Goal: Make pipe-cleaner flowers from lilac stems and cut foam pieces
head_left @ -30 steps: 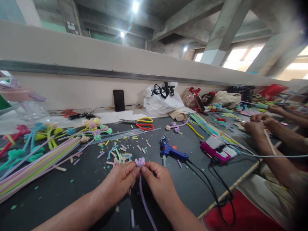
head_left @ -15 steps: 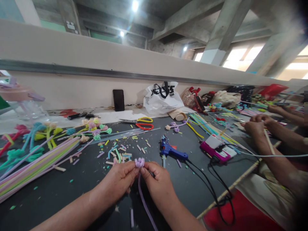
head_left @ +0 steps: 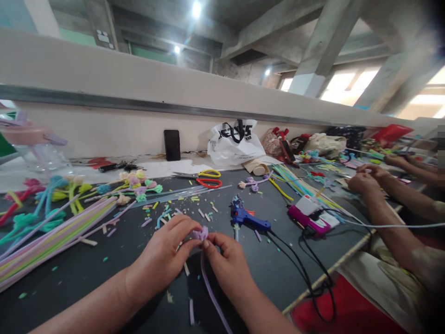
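A small lilac pipe-cleaner flower (head_left: 201,233) sits between my hands, its long lilac stem (head_left: 212,297) running down toward me. My right hand (head_left: 225,260) pinches the flower at its base between thumb and fingers. From the other side, the thumb and forefinger of my left hand (head_left: 170,243) close on the flower's left edge. Beyond my right hand lies a blue glue gun (head_left: 250,219), its nozzle pointing down over the tabletop. Short cut bits of pipe cleaner (head_left: 201,212) are scattered on the dark table (head_left: 132,236) ahead of my hands.
Long pastel pipe cleaners (head_left: 66,232) and finished flowers (head_left: 132,183) lie to the left. Scissors (head_left: 208,178) rest behind the scraps. On the right are a magenta-and-white power strip (head_left: 313,215), trailing black cables (head_left: 306,269) and a co-worker's hands (head_left: 368,181).
My left hand has lifted and shifted slightly left, its fingers now arched over the flower. The flower has tipped a little, while my right hand keeps its pinch.
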Demonstrator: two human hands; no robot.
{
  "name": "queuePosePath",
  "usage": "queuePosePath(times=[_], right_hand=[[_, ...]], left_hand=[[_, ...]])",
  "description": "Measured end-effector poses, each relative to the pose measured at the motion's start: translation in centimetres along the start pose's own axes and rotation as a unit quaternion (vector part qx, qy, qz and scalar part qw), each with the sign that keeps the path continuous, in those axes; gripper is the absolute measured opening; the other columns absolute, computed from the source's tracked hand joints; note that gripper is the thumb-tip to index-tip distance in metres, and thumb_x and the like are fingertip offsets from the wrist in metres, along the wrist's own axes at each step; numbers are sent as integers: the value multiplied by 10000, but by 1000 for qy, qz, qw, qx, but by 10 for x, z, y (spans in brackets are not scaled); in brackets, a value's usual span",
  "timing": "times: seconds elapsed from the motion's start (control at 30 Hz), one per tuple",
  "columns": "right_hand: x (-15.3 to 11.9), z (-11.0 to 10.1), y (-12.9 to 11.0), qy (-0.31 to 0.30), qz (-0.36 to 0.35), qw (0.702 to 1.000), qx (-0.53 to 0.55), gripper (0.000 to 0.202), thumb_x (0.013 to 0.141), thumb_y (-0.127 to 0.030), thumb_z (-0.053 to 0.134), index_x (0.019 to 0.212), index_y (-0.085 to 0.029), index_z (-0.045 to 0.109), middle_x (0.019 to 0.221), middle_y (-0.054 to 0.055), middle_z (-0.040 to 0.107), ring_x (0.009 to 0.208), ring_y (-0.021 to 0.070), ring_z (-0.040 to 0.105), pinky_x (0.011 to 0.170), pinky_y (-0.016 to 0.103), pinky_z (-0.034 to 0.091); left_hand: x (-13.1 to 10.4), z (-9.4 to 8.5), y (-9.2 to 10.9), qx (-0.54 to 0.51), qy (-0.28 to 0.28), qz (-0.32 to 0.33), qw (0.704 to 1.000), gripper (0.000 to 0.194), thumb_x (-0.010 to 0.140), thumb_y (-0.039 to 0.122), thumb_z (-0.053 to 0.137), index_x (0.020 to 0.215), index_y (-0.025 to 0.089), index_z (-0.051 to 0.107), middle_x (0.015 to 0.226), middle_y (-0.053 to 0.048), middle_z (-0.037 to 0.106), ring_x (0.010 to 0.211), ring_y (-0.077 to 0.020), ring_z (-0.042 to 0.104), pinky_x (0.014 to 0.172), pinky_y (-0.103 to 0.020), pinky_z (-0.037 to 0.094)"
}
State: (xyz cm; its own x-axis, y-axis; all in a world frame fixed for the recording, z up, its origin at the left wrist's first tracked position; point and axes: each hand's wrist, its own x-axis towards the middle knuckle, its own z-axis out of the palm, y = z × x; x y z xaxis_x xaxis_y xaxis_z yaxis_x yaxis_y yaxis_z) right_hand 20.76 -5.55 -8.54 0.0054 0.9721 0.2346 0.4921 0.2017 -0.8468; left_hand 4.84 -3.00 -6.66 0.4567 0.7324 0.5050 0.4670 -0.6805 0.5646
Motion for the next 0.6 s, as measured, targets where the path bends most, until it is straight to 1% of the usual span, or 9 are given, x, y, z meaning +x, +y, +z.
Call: queuePosePath(times=[0.07,0.13,0.23,0.33,0.47,0.6], right_hand=[[-1,1,-1,-10,-2,1000,-8,226,789,-278,486,679,-152,640,630,14,584,627,144,519,591,230,377],[-2,0,-2,-17,-6,1000,-14,223,790,-272,483,672,-154,630,617,8,572,610,138,509,583,228,372],[-3,0,-4,-22,-7,1000,-21,210,784,-251,480,653,-162,618,598,-3,562,595,132,504,576,224,368],[-2,0,-5,-21,9,999,-26,192,770,-229,487,642,-164,615,593,-7,561,590,129,507,568,223,367],[0,1,-5,-28,22,999,-26,186,767,-221,493,646,-160,621,596,-4,576,592,128,519,559,220,369],[-2,2,-4,-27,-2,999,-41,176,770,-206,496,669,-156,632,620,3,601,613,130,539,582,221,382]], left_hand=[[-1,-2,-2,16,-2,22,1000,144,838,160,459,927,208,562,922,-42,562,873,-152,525,800,-259,424],[-2,-3,-5,33,-11,31,999,155,848,156,444,926,207,567,931,-45,557,874,-149,529,805,-258,427],[-3,-4,-7,58,-32,49,997,186,851,140,429,958,211,564,961,-48,552,890,-146,529,812,-256,428],[-3,-4,-7,76,-46,62,994,201,852,139,429,993,208,556,978,-53,555,908,-149,527,821,-257,428],[-2,-5,-5,95,-49,91,990,183,852,145,439,982,192,559,968,-60,572,889,-151,533,802,-254,433],[-2,-5,-6,102,-45,95,989,167,842,124,441,937,189,563,938,-54,580,857,-150,536,777,-255,441]])
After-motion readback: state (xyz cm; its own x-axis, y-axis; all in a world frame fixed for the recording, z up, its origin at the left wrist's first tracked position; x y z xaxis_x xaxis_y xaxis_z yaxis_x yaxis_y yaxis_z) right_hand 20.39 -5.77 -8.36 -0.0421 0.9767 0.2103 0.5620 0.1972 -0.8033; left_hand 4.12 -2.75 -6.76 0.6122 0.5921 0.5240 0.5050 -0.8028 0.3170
